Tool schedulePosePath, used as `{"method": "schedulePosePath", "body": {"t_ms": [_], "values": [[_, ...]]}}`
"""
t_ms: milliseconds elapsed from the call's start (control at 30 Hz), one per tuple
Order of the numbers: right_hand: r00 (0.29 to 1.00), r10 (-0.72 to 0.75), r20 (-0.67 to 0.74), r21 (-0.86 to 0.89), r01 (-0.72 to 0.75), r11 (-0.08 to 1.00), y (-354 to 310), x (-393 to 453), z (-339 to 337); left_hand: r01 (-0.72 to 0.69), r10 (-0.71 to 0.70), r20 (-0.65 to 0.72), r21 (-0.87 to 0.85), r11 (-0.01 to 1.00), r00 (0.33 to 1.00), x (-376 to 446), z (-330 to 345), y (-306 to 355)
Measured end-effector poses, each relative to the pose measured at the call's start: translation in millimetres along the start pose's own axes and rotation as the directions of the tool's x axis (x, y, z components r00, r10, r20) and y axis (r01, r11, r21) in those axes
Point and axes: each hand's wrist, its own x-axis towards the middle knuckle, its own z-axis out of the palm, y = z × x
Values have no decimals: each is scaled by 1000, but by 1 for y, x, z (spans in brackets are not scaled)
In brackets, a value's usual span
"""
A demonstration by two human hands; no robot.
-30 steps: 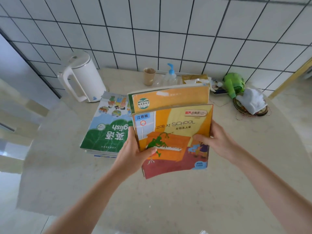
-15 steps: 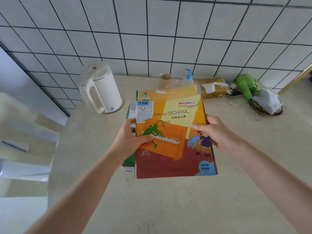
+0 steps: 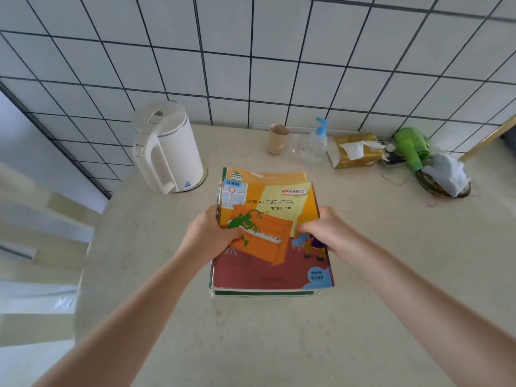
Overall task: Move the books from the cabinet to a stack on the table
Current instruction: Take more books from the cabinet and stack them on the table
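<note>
The stack of books [image 3: 268, 291] is lying on the table [image 3: 279, 344], near the middle. The "Zob at School" book [image 3: 279, 263] is sitting on top. The left hand [image 3: 208, 236] is gripping its left edge, thumb curled over the cover. The right hand [image 3: 329, 233] is gripping the right edge likewise. A white kettle [image 3: 167, 146] is standing far left; a tissue pack [image 3: 356, 149] is lying far right.

Glossy paper book cover [image 3: 268, 219] under both thumbs; matt speckled stone table [image 3: 279, 344]; smooth white plastic kettle [image 3: 167, 146].
</note>
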Motion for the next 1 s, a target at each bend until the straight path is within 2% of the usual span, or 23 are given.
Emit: {"method": "schedulePosePath", "body": {"t_ms": [100, 267, 400, 533, 800, 1000], "values": [[1000, 23, 2, -19, -23, 1000, 2, 6, 2, -13, 14, -13, 73, 997, 1000, 4, 0, 1], [998, -39, -42, -159, 31, 987, 5, 17, 4, -11, 18, -27, 240, 971, 999, 10, 5, 3], [993, -46, -108, -315, 10, 949, 0, 14, 7, 0, 16, -36, 397, 918, 999, 4, 12, 9], [994, -52, -97, -402, 9, 915, 2, 20, 7, 7, 6, -31, 399, 917, 1000, 4, 12, 13], [992, -85, -91, -370, 46, 928, 11, 22, 9, 33, -38, 5, 399, 916, 999, 10, 9, 11], [966, -240, -95, -354, 192, 915, 20, -5, 2, 64, -57, -37, 223, 973, 998, 3, 1, -4]]}}
